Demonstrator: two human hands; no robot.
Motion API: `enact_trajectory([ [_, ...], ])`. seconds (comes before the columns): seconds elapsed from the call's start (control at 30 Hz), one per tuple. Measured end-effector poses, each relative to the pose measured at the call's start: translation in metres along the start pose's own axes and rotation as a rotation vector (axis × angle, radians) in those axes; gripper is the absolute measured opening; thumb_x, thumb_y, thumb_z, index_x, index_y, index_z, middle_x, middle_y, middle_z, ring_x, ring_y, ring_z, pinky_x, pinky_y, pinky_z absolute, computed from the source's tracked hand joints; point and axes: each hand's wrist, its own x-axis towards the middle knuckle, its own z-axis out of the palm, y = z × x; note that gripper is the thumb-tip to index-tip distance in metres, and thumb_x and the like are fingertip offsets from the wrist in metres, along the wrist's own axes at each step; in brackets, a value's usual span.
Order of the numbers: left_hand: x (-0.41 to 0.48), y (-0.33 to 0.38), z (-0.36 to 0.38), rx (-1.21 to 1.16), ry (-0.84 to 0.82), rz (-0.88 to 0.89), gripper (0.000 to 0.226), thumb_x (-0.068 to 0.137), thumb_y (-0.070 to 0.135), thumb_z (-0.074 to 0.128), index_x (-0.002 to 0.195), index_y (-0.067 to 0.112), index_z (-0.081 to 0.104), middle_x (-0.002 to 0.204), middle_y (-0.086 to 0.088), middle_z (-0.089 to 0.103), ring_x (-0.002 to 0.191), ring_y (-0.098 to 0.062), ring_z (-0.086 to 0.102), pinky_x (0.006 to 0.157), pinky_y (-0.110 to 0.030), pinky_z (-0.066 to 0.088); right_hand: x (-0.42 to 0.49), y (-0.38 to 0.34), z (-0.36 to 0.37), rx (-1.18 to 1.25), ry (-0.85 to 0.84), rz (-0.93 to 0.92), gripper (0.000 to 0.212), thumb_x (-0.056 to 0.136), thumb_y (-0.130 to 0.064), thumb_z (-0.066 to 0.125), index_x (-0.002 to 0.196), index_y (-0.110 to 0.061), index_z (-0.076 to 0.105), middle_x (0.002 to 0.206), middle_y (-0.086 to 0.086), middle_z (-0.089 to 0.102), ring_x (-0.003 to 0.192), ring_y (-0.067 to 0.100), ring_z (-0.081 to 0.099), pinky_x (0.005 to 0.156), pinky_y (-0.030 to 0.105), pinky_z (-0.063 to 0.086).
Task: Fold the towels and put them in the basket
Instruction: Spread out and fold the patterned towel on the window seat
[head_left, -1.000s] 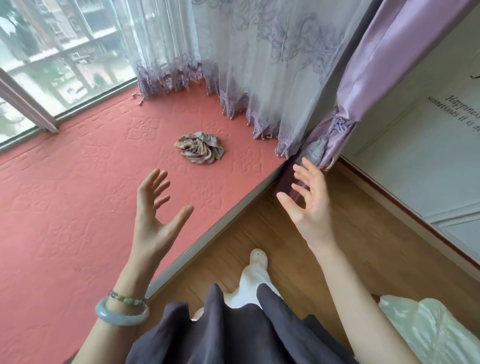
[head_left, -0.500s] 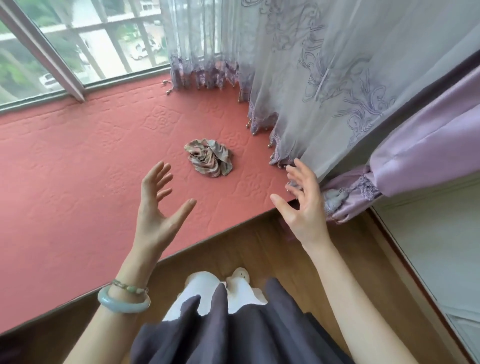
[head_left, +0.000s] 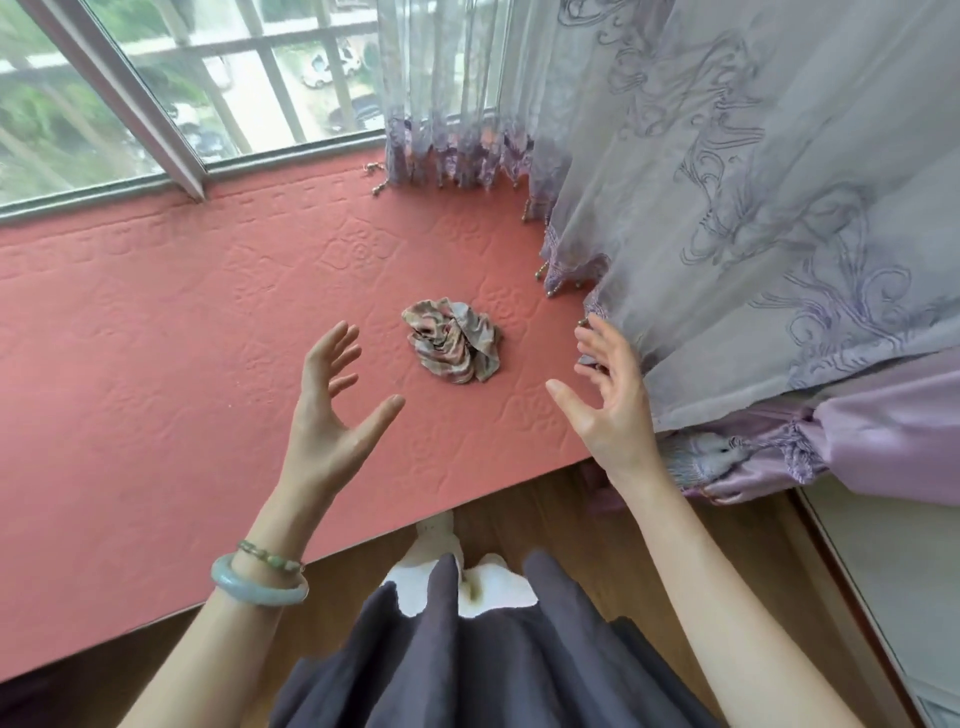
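Towel (head_left: 453, 340), crumpled in a patterned heap, lies on the red embossed mat (head_left: 156, 364) by the window (head_left: 156, 78), just fwd of and btwn both hands. L hand (head_left: 332, 415) & R hand (head_left: 610, 400) hover over the mat, palms inward, fingers spread wide, holding nothing, not touching the towel. R fingertips are right by the sheer curtain (head_left: 727, 208) hem; contact unclear. Pale bangle (head_left: 258, 587) on L wrist.
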Motion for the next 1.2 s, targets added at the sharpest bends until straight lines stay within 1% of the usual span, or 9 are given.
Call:
enact_trajectory([
  [0.23,0.050,-0.036,0.004,0.067,-0.107,-0.030,0.082,0.074,0.043,0.069,0.142,0.020,0.028,0.140,0.010,0.040,0.126,-0.001,0.044,0.100,-0.023,0.042,0.046,0.029,0.028,-0.061,-0.037,0.028,0.061,0.077,-0.015,0.068,0.133,-0.016,0.044,0.128,-0.005,0.051,0.120,-0.002,0.047,0.097,0.021,0.044],
  [0.4,0.077,-0.069,0.022,0.137,-0.164,-0.065,0.080,0.078,0.018,0.076,0.142,0.015,0.029,0.141,0.004,0.039,0.125,-0.008,0.044,0.102,-0.026,0.040,0.078,0.073,0.040,-0.139,-0.061,0.065,0.056,0.079,-0.007,0.069,0.130,-0.015,0.048,0.125,-0.004,0.052,0.116,0.002,0.049,0.093,0.018,0.045],
  [0.57,0.101,-0.116,0.051,0.179,-0.195,-0.130,0.077,0.079,0.016,0.074,0.142,0.014,0.030,0.142,-0.002,0.042,0.126,-0.011,0.044,0.103,-0.027,0.038,0.107,0.130,0.055,-0.227,-0.121,0.107,0.054,0.080,-0.009,0.070,0.129,-0.015,0.049,0.122,-0.003,0.051,0.111,0.007,0.050,0.089,0.013,0.044],
  [0.7,0.135,-0.154,0.080,0.247,-0.224,-0.124,0.071,0.082,0.020,0.071,0.141,0.014,0.033,0.141,-0.003,0.044,0.123,-0.007,0.043,0.104,-0.027,0.038,0.136,0.177,0.069,-0.336,-0.150,0.174,0.049,0.080,-0.012,0.069,0.126,-0.014,0.052,0.117,-0.001,0.052,0.106,0.009,0.051,0.087,0.022,0.047],
  [0.8,0.156,-0.184,0.106,0.298,-0.236,-0.101,0.061,0.084,0.018,0.068,0.138,0.013,0.039,0.140,-0.004,0.046,0.126,-0.013,0.044,0.107,-0.032,0.037,0.154,0.213,0.083,-0.462,-0.191,0.243,0.043,0.079,-0.017,0.071,0.120,-0.011,0.058,0.111,0.004,0.054,0.103,0.015,0.054,0.091,0.031,0.047],
  [0.9,0.164,-0.209,0.133,0.366,-0.275,-0.048,0.052,0.085,0.018,0.066,0.132,0.010,0.046,0.136,-0.006,0.051,0.126,-0.020,0.045,0.106,-0.033,0.036,0.165,0.244,0.100,-0.564,-0.254,0.301,0.042,0.076,-0.024,0.074,0.114,-0.010,0.063,0.111,0.011,0.057,0.108,0.024,0.054,0.096,0.029,0.038],
  [1.0,0.164,-0.227,0.155,0.420,-0.319,0.018,0.048,0.084,0.017,0.065,0.129,0.007,0.050,0.130,-0.009,0.055,0.123,-0.023,0.048,0.105,-0.039,0.037,0.170,0.266,0.114,-0.638,-0.297,0.318,0.044,0.074,-0.029,0.075,0.113,-0.010,0.064,0.111,0.012,0.056,0.111,0.027,0.049,0.097,0.028,0.033],
  [1.1,0.160,-0.235,0.168,0.427,-0.328,0.028,0.049,0.082,0.015,0.065,0.128,0.007,0.051,0.128,-0.009,0.056,0.122,-0.024,0.048,0.105,-0.034,0.036,0.174,0.277,0.119,-0.681,-0.311,0.332,0.031,0.076,-0.023,0.072,0.104,-0.010,0.068,0.104,0.013,0.056,0.107,0.028,0.050,0.091,0.027,0.034],
  [1.2,0.157,-0.233,0.170,0.433,-0.318,0.028,0.049,0.080,0.012,0.067,0.126,0.006,0.053,0.127,-0.009,0.056,0.121,-0.024,0.048,0.103,-0.029,0.032,0.176,0.274,0.115,-0.630,-0.266,0.324,0.012,0.077,-0.012,0.067,0.088,-0.008,0.070,0.091,0.013,0.059,0.091,0.029,0.057,0.083,0.029,0.040],
])
